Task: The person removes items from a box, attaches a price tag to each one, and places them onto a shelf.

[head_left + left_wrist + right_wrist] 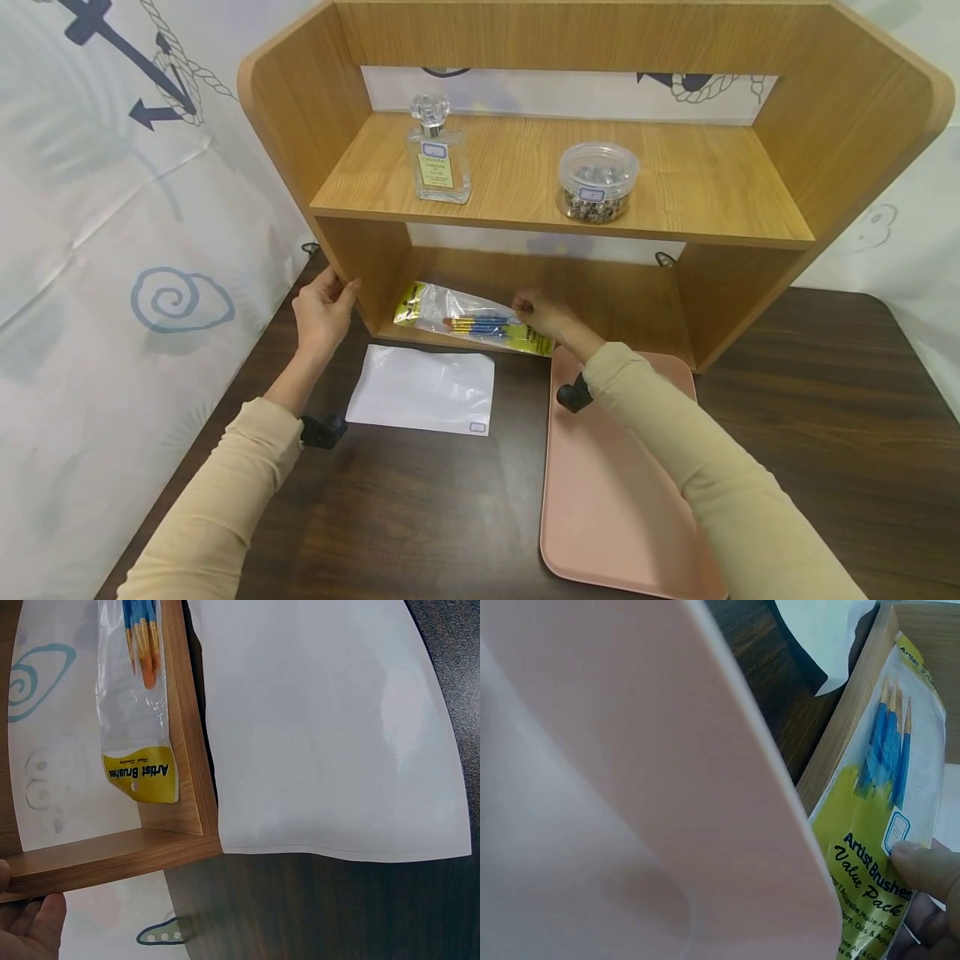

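Observation:
A clear and yellow packet of artist brushes [480, 321] lies along the front of the lower shelf, the blue brush handles showing through. My right hand [542, 312] pinches its right end; in the right wrist view the thumb [922, 866] presses on the printed face by a small label, with the fingers behind. With my left hand [324, 312] I hold the front edge of the wooden shelf's left side panel [112, 862], thumb and fingers on opposite faces. In the left wrist view only the fingertips [49, 922] show at the corner.
On the upper shelf stand a glass perfume bottle [438, 162] and a clear round tub [597, 183] of small metallic pieces. A white sheet [423, 387] lies on the dark table [420, 508] before the shelf. Under my right forearm is a pink tray [600, 500].

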Demonstrator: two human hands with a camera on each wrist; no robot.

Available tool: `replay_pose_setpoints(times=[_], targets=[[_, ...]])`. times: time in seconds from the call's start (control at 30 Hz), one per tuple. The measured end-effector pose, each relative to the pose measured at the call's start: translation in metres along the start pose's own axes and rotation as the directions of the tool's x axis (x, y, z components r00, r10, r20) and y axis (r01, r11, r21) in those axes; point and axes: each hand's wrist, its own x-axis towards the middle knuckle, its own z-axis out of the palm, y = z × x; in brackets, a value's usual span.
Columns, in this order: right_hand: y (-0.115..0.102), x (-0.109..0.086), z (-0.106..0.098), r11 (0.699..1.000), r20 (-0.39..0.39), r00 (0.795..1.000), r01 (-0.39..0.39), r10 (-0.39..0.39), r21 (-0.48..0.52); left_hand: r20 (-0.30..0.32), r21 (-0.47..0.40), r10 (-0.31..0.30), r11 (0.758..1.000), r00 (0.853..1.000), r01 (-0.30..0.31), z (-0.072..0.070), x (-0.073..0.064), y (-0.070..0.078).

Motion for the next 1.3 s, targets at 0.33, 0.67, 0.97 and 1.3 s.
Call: replay_pose_setpoints(times=[0.33, 0.67, 0.97, 1.3], targets=[[-0.0003, 0.0016, 0.0021, 1.000, -0.028, 1.000, 0.000, 0.000, 0.012, -0.005, 0.004, 0.002, 1.000, 1.000, -0.002, 0.0008, 0.0000, -0.0007], [-0.0009, 0.0026, 0.0028, 0.999, -0.042, 0.999, -0.016, 0.014, -0.045, 0.000, 0.000, 0.009, 1.000, 1.000, -0.009, 0.0009, -0.0002, -0.0004], [0.0012, 0.0041, 0.0040, 0.995, -0.068, 0.997, -0.043, 0.037, -0.085, 0.005, -0.011, 0.014, 1.000, 1.000, -0.014, 0.0015, -0.0005, -0.0003], [0.0000, -0.0044, 0.0028, 0.995, -0.073, 0.997, -0.045, 0.039, -0.086, -0.002, 0.008, 0.000, 1.000, 1.000, 0.000, 0.0004, -0.0006, -0.0002]])
